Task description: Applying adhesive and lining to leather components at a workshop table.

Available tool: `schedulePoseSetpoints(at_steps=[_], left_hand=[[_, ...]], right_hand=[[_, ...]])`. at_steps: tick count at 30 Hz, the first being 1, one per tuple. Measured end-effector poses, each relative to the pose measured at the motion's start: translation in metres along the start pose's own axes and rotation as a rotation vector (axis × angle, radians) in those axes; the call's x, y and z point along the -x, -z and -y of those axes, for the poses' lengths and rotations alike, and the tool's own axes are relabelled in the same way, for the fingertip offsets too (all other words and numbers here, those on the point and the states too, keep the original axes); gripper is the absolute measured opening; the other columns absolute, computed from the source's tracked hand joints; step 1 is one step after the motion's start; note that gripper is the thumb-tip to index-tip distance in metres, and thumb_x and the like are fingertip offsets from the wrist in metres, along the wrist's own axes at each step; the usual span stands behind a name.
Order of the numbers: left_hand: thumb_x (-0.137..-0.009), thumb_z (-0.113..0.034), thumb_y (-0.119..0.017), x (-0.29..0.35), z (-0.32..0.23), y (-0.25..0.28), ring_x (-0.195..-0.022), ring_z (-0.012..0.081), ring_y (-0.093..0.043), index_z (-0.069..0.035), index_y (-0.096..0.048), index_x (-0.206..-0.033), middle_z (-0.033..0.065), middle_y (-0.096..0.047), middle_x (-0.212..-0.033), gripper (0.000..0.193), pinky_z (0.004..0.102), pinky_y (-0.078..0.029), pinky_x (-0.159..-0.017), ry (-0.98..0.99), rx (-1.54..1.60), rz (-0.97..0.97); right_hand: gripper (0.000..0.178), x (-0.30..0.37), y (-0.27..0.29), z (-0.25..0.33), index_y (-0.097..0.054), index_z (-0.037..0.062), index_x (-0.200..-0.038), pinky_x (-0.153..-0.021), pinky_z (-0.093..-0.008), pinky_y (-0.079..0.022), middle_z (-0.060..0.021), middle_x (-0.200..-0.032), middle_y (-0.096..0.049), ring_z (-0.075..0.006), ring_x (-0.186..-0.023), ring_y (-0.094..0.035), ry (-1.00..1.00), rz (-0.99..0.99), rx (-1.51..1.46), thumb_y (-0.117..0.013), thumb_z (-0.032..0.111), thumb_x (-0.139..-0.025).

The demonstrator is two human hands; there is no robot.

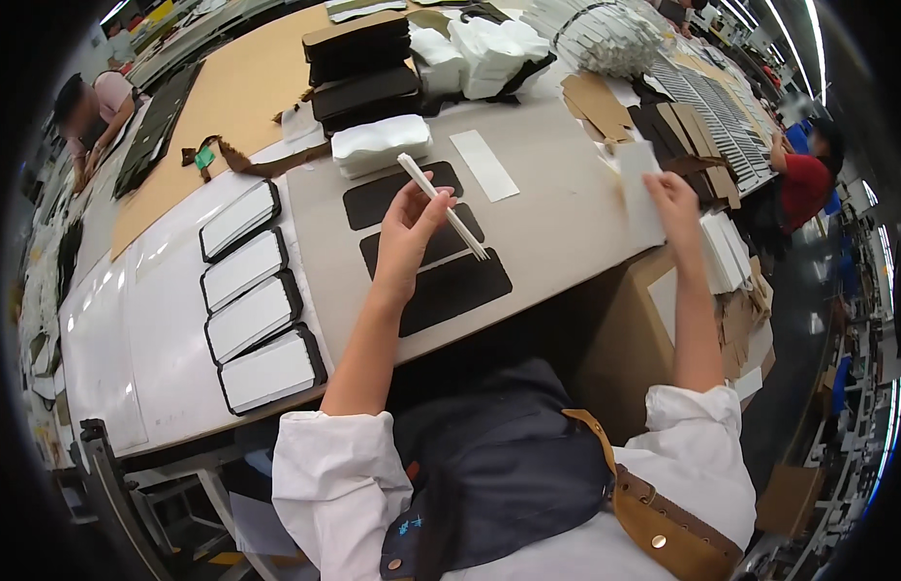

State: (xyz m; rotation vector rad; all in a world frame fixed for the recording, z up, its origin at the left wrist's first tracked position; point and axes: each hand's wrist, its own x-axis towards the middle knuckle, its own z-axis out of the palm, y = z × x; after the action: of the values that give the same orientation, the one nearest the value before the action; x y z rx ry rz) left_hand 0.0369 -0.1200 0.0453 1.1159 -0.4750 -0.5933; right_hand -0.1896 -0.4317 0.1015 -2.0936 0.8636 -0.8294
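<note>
My left hand [410,237] is closed round a thin bundle of white strips [460,230], which I see nearly edge-on, tilted over the table. Beneath it lie three black rounded rectangular pieces [457,292] in a column. My right hand [677,205], farther right near the table edge, grips a white rectangular piece [640,194] by its right side, slightly blurred. Between the hands a single white strip [484,165] lies flat. To the left, several black pieces topped with white strips [266,373] form a column.
Behind my left hand stand a white stack [381,143] and piles of black pieces [358,73]. Brown cardboard pieces [598,105] and more stacks lie at the right. An open carton [620,320] sits below the table's edge. Other people work at far left and right.
</note>
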Motion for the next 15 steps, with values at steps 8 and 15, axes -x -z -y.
schedulePoseSetpoints(at_steps=[8,15], left_hand=[[-0.090,-0.026,-0.072,-0.004,0.005,0.002,-0.108,0.0144,-0.061,0.000,-0.047,-0.137,0.0077,-0.063,-0.117,0.059,0.0277,-0.047,-0.097,0.026,0.036,-0.038],[-0.094,-0.028,-0.066,-0.004,0.004,0.006,-0.112,0.0191,-0.062,-0.002,-0.045,-0.138,0.0113,-0.063,-0.121,0.054,0.0310,-0.048,-0.096,0.014,-0.011,-0.031]], right_hand=[[0.041,-0.093,-0.180,-0.008,-0.069,-0.0024,-0.081,-0.065,-0.0337,-0.047,-0.0102,-0.069,-0.066,-0.0188,-0.065,-0.060,0.078,0.229,0.139,-0.072,0.038,-0.084],[0.041,-0.100,-0.208,-0.019,-0.067,0.0008,-0.068,-0.066,-0.0422,-0.047,-0.0132,-0.067,-0.066,-0.0285,-0.065,-0.064,0.198,0.191,0.346,-0.073,0.039,-0.083]])
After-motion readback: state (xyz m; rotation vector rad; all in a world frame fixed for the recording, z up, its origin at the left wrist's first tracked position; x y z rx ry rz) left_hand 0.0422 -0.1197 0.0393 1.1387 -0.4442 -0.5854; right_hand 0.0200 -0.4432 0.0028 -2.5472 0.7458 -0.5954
